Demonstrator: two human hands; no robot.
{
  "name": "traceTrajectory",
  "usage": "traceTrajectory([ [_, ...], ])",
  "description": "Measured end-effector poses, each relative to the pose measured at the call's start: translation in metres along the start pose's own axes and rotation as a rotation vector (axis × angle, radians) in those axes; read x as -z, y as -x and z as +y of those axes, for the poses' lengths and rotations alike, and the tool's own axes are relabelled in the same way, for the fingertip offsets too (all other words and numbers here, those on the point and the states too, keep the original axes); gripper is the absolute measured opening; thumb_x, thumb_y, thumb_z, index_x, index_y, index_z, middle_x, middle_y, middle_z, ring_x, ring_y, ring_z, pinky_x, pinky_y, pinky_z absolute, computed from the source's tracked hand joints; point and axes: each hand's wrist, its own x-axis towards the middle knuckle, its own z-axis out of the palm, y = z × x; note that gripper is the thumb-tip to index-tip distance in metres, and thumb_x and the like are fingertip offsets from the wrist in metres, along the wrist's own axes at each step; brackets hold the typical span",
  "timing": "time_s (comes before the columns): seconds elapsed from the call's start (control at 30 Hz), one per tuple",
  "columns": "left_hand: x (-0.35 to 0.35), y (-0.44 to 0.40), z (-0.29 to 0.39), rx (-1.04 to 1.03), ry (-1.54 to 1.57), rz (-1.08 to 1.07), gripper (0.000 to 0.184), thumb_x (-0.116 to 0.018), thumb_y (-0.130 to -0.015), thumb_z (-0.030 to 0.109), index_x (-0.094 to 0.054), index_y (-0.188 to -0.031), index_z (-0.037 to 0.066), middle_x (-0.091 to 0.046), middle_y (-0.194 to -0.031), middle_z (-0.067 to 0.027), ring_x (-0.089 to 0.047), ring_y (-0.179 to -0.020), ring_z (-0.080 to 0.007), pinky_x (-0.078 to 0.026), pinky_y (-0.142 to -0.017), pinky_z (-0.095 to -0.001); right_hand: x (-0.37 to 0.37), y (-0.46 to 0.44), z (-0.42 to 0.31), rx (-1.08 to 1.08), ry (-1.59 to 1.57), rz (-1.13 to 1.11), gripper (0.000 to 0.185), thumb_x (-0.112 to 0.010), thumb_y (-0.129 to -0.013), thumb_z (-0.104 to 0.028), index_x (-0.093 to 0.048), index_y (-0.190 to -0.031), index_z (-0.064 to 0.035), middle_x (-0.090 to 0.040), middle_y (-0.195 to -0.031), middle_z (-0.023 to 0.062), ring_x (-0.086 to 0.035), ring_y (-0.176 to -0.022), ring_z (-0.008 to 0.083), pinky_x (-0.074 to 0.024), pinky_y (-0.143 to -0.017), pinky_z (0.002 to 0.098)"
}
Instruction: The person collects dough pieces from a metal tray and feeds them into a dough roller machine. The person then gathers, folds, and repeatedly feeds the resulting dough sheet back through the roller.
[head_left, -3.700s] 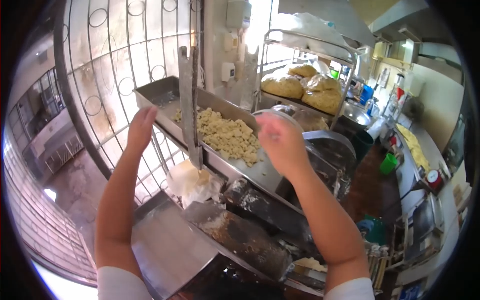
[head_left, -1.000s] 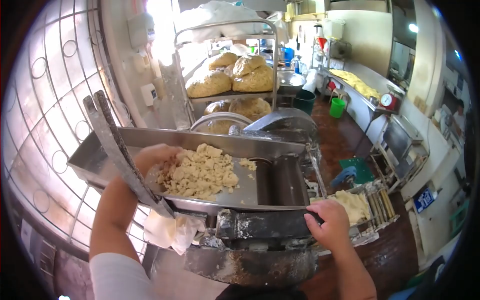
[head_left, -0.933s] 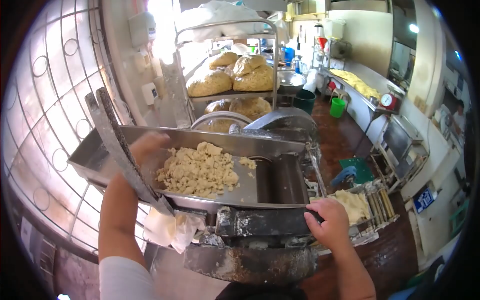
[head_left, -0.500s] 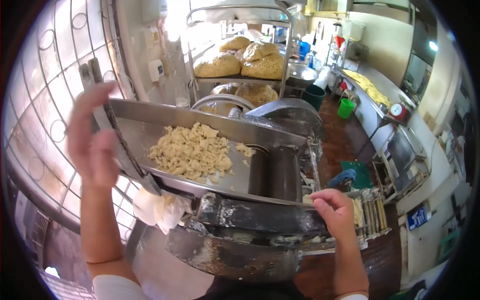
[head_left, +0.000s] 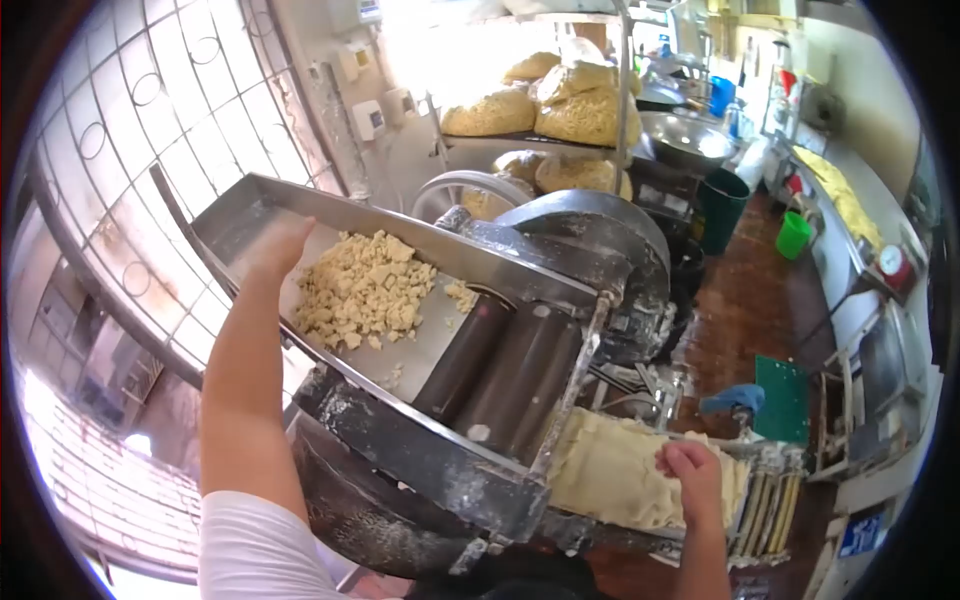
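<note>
My left hand (head_left: pixel 284 252) is inside the metal hopper tray (head_left: pixel 345 205), at the left side of a heap of crumbly dough (head_left: pixel 365 285). Motion smears its fingers, so their pose does not show. To the right of the heap lie two dark steel rollers (head_left: pixel 515 370) at the tray's lower end. My right hand (head_left: pixel 692 478) hovers above or rests near a pale, flattened sheet of dough (head_left: pixel 610 470) beyond the rollers. Its fingers are curled closed, and nothing shows in them. I cannot tell whether it touches the sheet.
A rack (head_left: pixel 622 100) with bagged noodles (head_left: pixel 590 115) stands behind the machine's dark guard (head_left: pixel 590 225). Wooden rods (head_left: pixel 772 512) lie beyond the dough sheet. A green bucket (head_left: pixel 794 235) is on the floor at right. A barred window (head_left: pixel 150 150) runs along the left.
My left hand has moved from the raised plate at the tray's left end down into the tray beside the crumbs. That plate is no longer upright there. The view has shifted, showing the dough sheet.
</note>
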Motion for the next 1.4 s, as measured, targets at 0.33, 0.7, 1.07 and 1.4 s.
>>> traceTrajectory([
  [0.33, -0.081, -0.061, 0.002, 0.029, 0.256, -0.197, 0.069, -0.054, -0.084, 0.058, -0.055, -0.126, 0.003, -0.059, -0.122, -0.0169, -0.054, -0.112, -0.0301, -0.043, -0.092, -0.0426, 0.021, -0.007, 0.066, -0.257, 0.030, -0.020, 0.020, -0.066, -0.085, -0.016, -0.066, -0.097, 0.0000, -0.069, -0.083, 0.0059, -0.063, -0.072, 0.0113, -0.0470, -0.063, 0.0239],
  [0.7, -0.107, 0.078, 0.082, -0.209, 0.392, -0.370, 0.054, -0.056, -0.085, 0.053, -0.065, -0.110, 0.005, -0.063, -0.107, -0.0177, -0.059, -0.096, -0.0279, -0.047, -0.085, -0.0407, -0.004, -0.038, 0.105, -0.109, 0.157, -0.273, 0.023, -0.068, -0.085, -0.018, -0.067, -0.099, 0.0004, -0.067, -0.082, 0.0050, -0.061, -0.074, 0.0104, -0.0483, -0.067, 0.0239],
  [1.07, -0.055, 0.087, 0.067, 0.101, -0.152, -0.686, 0.066, -0.044, -0.089, 0.057, -0.056, -0.121, 0.001, -0.063, -0.099, -0.0191, -0.062, -0.089, -0.0311, -0.052, -0.063, -0.0431, 0.019, -0.033, 0.117, -0.241, 0.060, -0.253, 0.021, -0.065, -0.084, -0.013, -0.066, -0.098, 0.0020, -0.067, -0.083, 0.0057, -0.060, -0.074, 0.0107, -0.0483, -0.068, 0.0245],
  [1.4, -0.098, 0.137, 0.140, -0.281, -0.121, -0.156, 0.056, -0.045, -0.089, 0.056, -0.065, -0.091, 0.004, -0.066, -0.085, -0.0196, -0.062, -0.085, -0.0376, -0.047, -0.075, -0.0460, -0.031, -0.073, 0.141, -0.369, -0.098, -0.406, 0.024, -0.055, -0.088, -0.016, -0.063, -0.107, -0.0023, -0.068, -0.093, 0.0079, -0.064, -0.077, 0.0161, -0.0489, -0.066, 0.0277],
])
